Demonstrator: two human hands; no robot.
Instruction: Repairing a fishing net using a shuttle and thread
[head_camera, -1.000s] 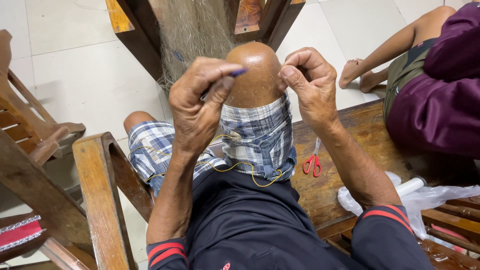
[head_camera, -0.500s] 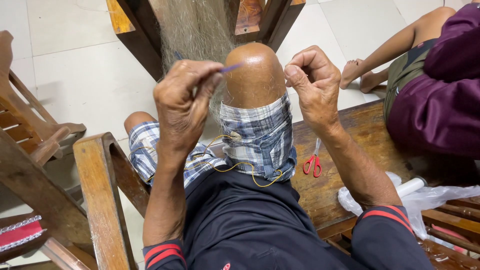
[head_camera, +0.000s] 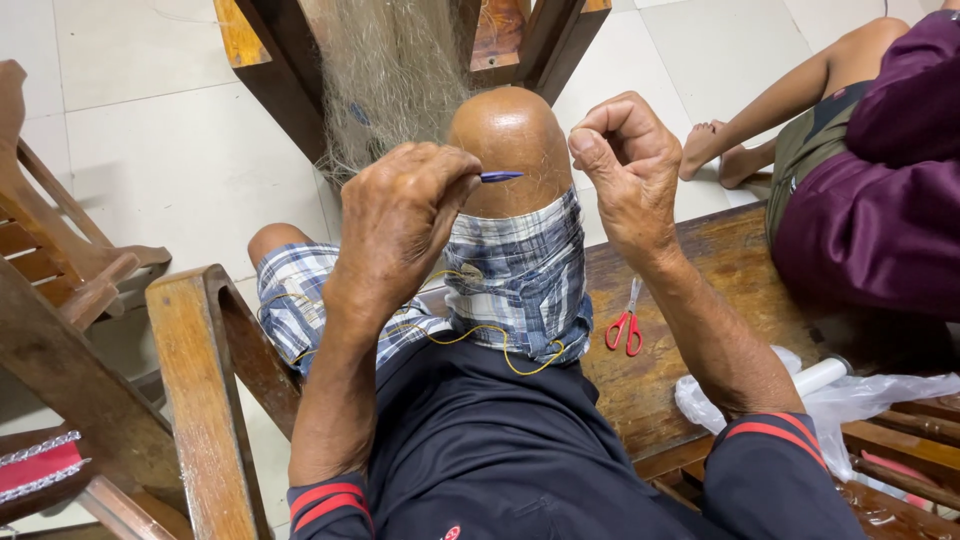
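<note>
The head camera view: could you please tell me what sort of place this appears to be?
Probably a home sitting area or porch used for handwork: pale tiled floor, dark wooden bench with small red-handled scissors, and a fine fishing net hanging from a wooden chair.

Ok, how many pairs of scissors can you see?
1: red-handled scissors lying on the wooden bench, beside the right forearm. Others could be hidden under the plastic bag.
</note>
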